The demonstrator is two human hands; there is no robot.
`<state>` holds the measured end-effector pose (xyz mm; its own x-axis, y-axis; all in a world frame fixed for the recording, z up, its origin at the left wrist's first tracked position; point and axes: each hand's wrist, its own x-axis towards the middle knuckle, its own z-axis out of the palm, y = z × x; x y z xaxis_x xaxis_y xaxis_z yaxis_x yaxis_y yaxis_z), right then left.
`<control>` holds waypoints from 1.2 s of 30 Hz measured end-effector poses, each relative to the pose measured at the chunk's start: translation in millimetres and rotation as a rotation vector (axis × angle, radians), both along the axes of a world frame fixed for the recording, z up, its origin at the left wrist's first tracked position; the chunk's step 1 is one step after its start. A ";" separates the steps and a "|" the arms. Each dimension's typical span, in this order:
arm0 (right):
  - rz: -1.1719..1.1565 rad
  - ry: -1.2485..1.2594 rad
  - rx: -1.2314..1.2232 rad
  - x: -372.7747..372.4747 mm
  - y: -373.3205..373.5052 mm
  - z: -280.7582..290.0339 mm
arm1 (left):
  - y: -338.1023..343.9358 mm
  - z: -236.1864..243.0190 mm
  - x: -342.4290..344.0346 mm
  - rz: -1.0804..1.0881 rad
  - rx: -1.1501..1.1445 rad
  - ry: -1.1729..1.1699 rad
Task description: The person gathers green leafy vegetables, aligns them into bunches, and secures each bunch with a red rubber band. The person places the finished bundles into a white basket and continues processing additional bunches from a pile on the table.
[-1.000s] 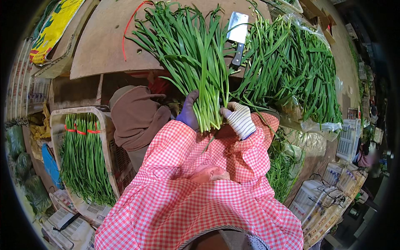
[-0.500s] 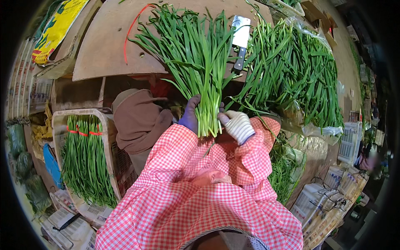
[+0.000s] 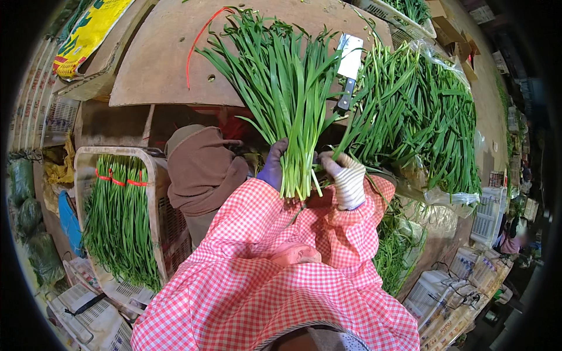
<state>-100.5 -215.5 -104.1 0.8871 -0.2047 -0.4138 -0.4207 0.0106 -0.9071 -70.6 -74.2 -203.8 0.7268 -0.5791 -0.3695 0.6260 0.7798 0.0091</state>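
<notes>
A large bunch of green garlic chives (image 3: pixel 295 96) fans out, leaf tips toward the table and pale stem ends toward my lap. My left hand (image 3: pixel 273 165), in a purple glove, is closed around its left side near the stem ends. My right hand (image 3: pixel 346 180), in a white striped glove, is just right of the stems. Its fingers are pinched at a loose chive leaf (image 3: pixel 345 140) that runs up toward the pile. A large heap of loose chives (image 3: pixel 415 111) lies to the right.
On the wooden table (image 3: pixel 158 70) lie a cleaver (image 3: pixel 349 64) with a black handle and a red tie strip (image 3: pixel 194 44). A crate (image 3: pixel 153 199) at my left holds chive bundles (image 3: pixel 120 216) bound in red. Cut greens (image 3: pixel 398 251) lie below the heap.
My right hand has moved slightly right and down, away from the stems, and a leaf now shows at its fingers. The left hand keeps its hold on the bunch.
</notes>
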 end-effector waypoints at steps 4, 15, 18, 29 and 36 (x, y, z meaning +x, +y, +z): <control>-0.032 0.044 -0.009 -26.6 -3.2 -19.6 | 0.6 -2.1 4.3 -0.060 -0.035 -0.038; -0.138 0.403 -0.823 -163.6 -153.1 -11.4 | 2.9 7.3 3.2 -0.122 -0.146 0.079; -0.027 0.445 -0.838 -144.9 -126.3 13.8 | 0.7 13.8 1.2 -0.127 -0.061 0.029; 0.337 -0.016 -0.711 39.9 20.9 1.9 | -6.1 29.6 -6.2 -0.113 -0.175 0.144; 0.180 -0.107 -0.458 43.0 25.4 -17.8 | -5.7 -18.8 -8.6 -0.060 -0.205 -0.063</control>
<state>-57.6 -190.1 -121.9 0.9574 -0.1843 -0.2221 -0.2839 -0.4629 -0.8397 -79.2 -79.9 -222.6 0.7064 -0.6805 -0.1945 0.6748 0.7305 -0.1051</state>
